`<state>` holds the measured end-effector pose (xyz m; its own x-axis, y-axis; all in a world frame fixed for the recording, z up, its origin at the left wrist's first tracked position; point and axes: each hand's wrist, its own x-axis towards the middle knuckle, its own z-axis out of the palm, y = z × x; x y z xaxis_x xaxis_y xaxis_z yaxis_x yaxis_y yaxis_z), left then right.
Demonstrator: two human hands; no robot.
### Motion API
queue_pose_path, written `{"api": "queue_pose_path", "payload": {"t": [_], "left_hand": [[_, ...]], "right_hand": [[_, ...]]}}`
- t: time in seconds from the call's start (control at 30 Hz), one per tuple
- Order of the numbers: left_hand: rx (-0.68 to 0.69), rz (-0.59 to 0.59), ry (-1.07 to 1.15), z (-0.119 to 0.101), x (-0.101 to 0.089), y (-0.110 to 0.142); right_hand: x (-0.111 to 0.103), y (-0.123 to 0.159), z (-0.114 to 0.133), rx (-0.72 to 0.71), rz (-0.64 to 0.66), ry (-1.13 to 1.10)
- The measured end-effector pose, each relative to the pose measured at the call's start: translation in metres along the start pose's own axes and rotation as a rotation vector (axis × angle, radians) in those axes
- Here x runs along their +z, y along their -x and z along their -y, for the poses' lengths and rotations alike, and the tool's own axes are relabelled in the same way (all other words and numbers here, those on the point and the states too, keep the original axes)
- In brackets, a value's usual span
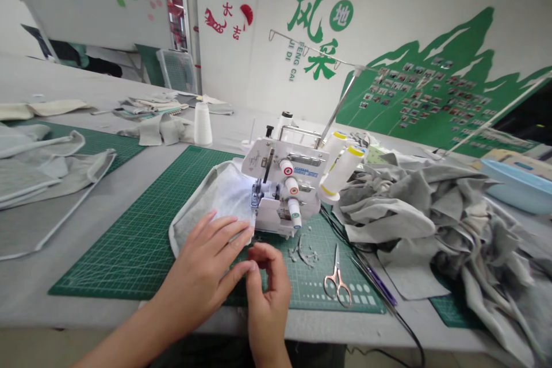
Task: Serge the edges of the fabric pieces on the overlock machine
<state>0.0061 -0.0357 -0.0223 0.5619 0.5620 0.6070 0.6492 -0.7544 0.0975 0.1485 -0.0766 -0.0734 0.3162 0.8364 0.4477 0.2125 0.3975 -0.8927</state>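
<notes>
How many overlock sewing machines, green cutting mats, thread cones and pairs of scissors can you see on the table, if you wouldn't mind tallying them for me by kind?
Overlock sewing machines: 1
Green cutting mats: 3
Thread cones: 4
Pairs of scissors: 1
Total: 9

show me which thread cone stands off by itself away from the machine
The plain white cone on the table, well left of the sewing machine. The other cones stand close by the machine, including the yellow-ended cones.
</notes>
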Motion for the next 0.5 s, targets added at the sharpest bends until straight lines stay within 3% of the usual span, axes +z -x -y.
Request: {"api": "queue_pose_path", "payload": {"t": [0.13,0.23,0.5], "left_hand": [[-0.012,-0.029,0.032,-0.001,0.0,0.003],[0.004,-0.05,0.044,0.002,0.0,0.005],[0.01,-0.047,0.051,0.008,-0.001,0.007]], "right_hand": [[-0.006,-0.012,0.003,-0.159,0.109,0.141],[-0.007,-0.02,0.002,-0.203,0.207,0.216],[-0.003,-0.02,-0.011,-0.304,0.162,0.317]]}}
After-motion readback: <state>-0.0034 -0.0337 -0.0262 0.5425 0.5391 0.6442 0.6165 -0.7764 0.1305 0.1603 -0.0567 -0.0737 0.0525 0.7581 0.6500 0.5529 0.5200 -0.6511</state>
